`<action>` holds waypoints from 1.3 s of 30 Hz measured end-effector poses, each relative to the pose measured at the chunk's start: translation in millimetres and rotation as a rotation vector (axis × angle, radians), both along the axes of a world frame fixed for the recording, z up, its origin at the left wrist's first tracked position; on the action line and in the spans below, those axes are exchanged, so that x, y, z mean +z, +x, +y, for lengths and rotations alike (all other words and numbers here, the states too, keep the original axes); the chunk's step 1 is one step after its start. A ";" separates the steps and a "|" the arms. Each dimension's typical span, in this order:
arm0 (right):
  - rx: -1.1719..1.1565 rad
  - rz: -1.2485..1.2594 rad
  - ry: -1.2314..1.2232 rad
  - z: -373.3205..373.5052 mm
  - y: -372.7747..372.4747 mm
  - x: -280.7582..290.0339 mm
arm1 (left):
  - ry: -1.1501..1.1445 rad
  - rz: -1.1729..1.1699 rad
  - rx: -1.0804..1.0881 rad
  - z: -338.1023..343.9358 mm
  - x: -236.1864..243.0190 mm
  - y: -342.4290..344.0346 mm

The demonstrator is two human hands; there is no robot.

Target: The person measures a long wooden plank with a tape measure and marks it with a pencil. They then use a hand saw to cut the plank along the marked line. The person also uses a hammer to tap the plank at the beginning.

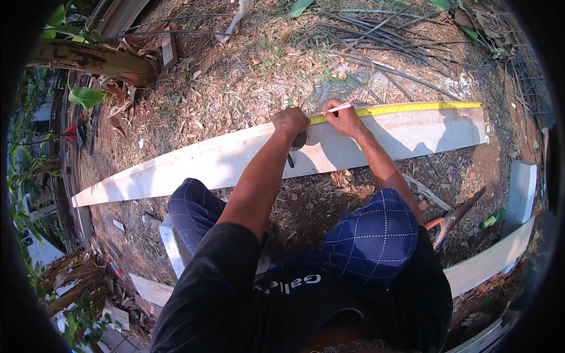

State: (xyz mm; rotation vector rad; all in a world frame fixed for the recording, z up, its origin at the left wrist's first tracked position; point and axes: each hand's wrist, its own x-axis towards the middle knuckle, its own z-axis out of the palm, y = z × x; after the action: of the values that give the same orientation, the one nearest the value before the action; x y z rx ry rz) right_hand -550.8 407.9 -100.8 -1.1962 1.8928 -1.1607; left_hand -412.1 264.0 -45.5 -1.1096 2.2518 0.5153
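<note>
A long pale wooden board (223, 157) lies across the ground in front of my knees. Along the right part of its far edge runs a yellow tape measure (412, 107), its end at the board's right end. My left hand (290, 122) is closed around the dark tape case (299, 141) at the board's far edge, partly hiding it. Just right of it, my right hand (346, 120) pinches a white pencil-like marker (337, 109) whose tip points left, close over the tape. Whether the tip touches the board I cannot tell.
An orange-handled handsaw (453, 219) lies right of my knee. More boards (488, 259) rest at the lower right. Thin rods (382, 35) lie heaped beyond the board, and a plant trunk (97, 60) stands at far left. Dry leaves and wood chips cover the ground.
</note>
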 end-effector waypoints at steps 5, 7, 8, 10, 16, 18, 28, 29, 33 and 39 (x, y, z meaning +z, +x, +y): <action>-0.005 -0.013 -0.007 0.0 1.1 1.3 | 0.003 0.003 -0.002 -0.1 1.5 1.2; -0.005 0.023 -0.024 -0.1 0.9 0.1 | 0.002 0.005 0.004 -0.1 1.5 0.6; -0.005 0.015 -0.029 -0.4 0.9 -0.8 | 0.002 0.007 0.008 -0.1 1.1 0.5; -0.005 -0.001 -0.039 -1.0 0.7 -2.5 | 0.004 0.005 0.004 -0.3 0.4 0.4; -0.003 0.012 0.023 -2.4 -0.6 1.5 | 0.006 -0.003 0.022 0.2 -0.3 0.6; 0.001 0.016 0.002 -1.9 -0.4 0.4 | 0.009 -0.001 0.026 0.0 -0.6 0.5; 0.000 0.017 0.000 -1.6 -0.1 0.2 | 0.016 0.024 0.040 0.7 -2.8 2.2; -0.004 0.013 -0.014 -1.8 -0.1 -0.9 | 0.014 0.027 0.041 0.5 -4.0 2.5; 0.000 0.005 0.001 -2.2 -1.6 -1.9 | -0.006 0.042 0.039 0.7 -5.8 3.0; -0.011 0.002 0.020 -4.0 -0.9 -0.4 | -0.010 0.049 0.037 1.9 -4.0 4.0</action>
State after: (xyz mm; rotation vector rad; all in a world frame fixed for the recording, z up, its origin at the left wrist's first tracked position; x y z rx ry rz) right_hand -551.8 403.9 -101.2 -1.1779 1.9106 -1.1445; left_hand -408.1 265.9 -49.6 -1.1570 2.2818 0.5520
